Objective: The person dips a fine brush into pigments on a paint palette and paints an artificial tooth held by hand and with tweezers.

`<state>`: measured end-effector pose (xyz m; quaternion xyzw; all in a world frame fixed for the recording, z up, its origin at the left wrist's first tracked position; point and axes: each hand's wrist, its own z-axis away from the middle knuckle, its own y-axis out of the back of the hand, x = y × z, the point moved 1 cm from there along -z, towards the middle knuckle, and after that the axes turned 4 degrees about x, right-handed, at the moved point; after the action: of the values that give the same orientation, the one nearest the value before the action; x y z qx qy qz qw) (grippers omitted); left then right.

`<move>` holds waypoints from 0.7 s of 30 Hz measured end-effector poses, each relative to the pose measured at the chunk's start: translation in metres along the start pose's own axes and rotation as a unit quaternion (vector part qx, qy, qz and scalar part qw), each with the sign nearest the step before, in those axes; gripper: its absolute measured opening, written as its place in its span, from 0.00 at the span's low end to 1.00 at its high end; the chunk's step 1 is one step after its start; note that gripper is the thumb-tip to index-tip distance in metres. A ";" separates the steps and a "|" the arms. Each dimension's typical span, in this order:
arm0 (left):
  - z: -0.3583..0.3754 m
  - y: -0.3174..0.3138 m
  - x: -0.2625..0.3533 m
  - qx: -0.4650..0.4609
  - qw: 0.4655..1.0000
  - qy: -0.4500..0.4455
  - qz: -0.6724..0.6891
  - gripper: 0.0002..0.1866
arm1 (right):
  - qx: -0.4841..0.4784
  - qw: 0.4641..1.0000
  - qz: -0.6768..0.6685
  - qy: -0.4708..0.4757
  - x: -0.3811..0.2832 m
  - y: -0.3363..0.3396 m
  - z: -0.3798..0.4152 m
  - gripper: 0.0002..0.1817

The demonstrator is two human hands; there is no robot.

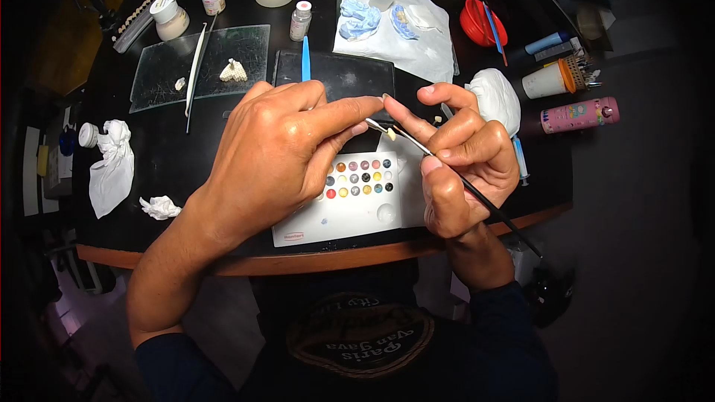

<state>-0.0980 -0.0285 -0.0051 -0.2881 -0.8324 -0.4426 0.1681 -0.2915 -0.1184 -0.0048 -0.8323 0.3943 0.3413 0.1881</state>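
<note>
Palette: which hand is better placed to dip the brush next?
The right hand, I'd judge: it holds the brush, while the left hand grips a tool with a pale piece at its tip.

One head-worn camera faces forward and down, near the hands [279,130].

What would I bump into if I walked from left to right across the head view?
Leftmost white tissue → white-lidded jar → left hand → right hand holding a fine paintbrush → pink patterned bottle.
</note>
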 end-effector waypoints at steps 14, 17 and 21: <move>0.001 0.000 0.001 -0.015 1.000 0.008 -0.016 0.16 | -0.006 0.999 0.032 -0.011 -0.003 -0.001 0.000 0.08; 0.001 0.000 0.001 -0.014 1.000 0.006 -0.016 0.16 | -0.008 0.999 0.036 -0.011 -0.002 -0.001 0.000 0.08; 0.001 0.000 0.001 -0.014 1.000 0.005 -0.018 0.15 | -0.011 0.999 0.033 -0.010 -0.003 0.000 0.000 0.08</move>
<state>-0.0984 -0.0272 -0.0050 -0.2736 -0.8302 -0.4585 0.1602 -0.2927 -0.1171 -0.0029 -0.8171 0.4161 0.3603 0.1714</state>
